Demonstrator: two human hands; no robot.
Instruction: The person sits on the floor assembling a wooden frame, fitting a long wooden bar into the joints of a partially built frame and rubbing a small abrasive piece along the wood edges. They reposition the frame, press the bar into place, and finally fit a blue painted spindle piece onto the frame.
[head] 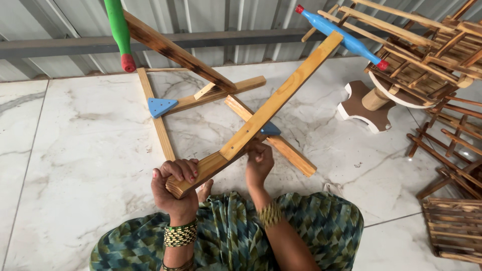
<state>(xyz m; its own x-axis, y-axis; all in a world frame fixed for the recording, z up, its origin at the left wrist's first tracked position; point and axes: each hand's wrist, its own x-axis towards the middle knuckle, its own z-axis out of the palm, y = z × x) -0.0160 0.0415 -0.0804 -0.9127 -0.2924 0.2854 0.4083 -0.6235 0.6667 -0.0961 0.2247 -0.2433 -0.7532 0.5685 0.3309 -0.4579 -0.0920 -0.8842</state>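
left hand (173,188) clamped round near end of wooden bar (273,103) slanting up-right; right hand (259,163) curled just beside, at crossing.

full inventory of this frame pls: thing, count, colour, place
crossed wooden frame: 1, light and dark-stained slats, centre, held up off the floor
green handle: 1, green with red tip, top left
blue handle: 1, blue with red tips, top right
blue corner brackets: 2, blue, on the frame's floor slats
stacked wooden frames: several, brown, right edge
marble floor: white, veined
left hand: grips the slat's lower end
right hand: at the crossing joint
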